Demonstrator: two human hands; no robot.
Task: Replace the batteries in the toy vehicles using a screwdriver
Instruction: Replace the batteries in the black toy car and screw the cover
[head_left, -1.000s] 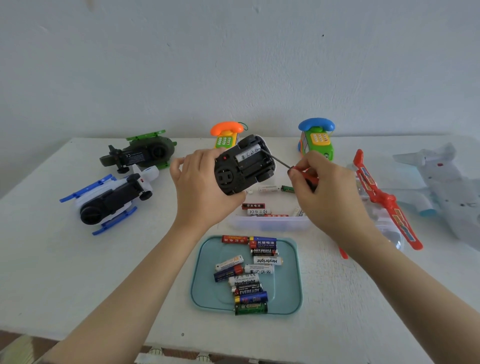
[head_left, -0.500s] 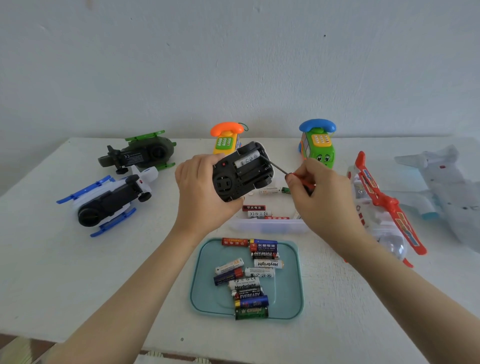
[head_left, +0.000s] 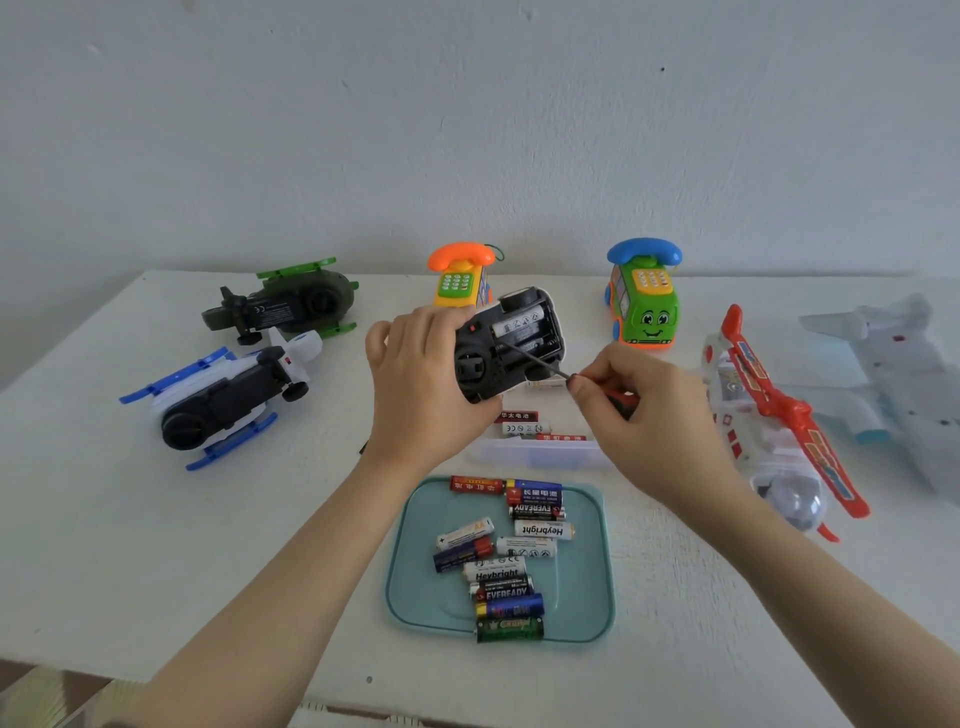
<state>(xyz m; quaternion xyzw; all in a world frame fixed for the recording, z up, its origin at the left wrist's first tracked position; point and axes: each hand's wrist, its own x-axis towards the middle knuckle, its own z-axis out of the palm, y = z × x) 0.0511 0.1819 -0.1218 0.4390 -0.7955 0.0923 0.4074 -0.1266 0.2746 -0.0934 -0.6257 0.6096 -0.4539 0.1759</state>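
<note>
My left hand (head_left: 421, 395) grips a black toy car (head_left: 506, 343) held above the table, underside facing me. Its battery compartment is uncovered and a white battery (head_left: 519, 326) lies inside. My right hand (head_left: 649, 410) pinches a red-handled screwdriver (head_left: 540, 362), whose thin metal shaft points up-left into the compartment. Below my hands a teal tray (head_left: 582, 571) holds several loose batteries. A clear plastic box (head_left: 540, 452) with more batteries sits just behind the tray, partly hidden by my hands.
On the white table (head_left: 104, 519) lie a green toy helicopter (head_left: 291, 304) and a blue-white toy helicopter (head_left: 228, 400) at left, two toy phone cars, one orange (head_left: 460, 278) and one green (head_left: 644, 296), at the back, a red-winged plane (head_left: 769, 415) and a grey plane (head_left: 893, 374) at right.
The screwdriver tip has slid lower in the compartment, and my right hand has dropped slightly and drawn back to the right. My left hand has tilted the car a little.
</note>
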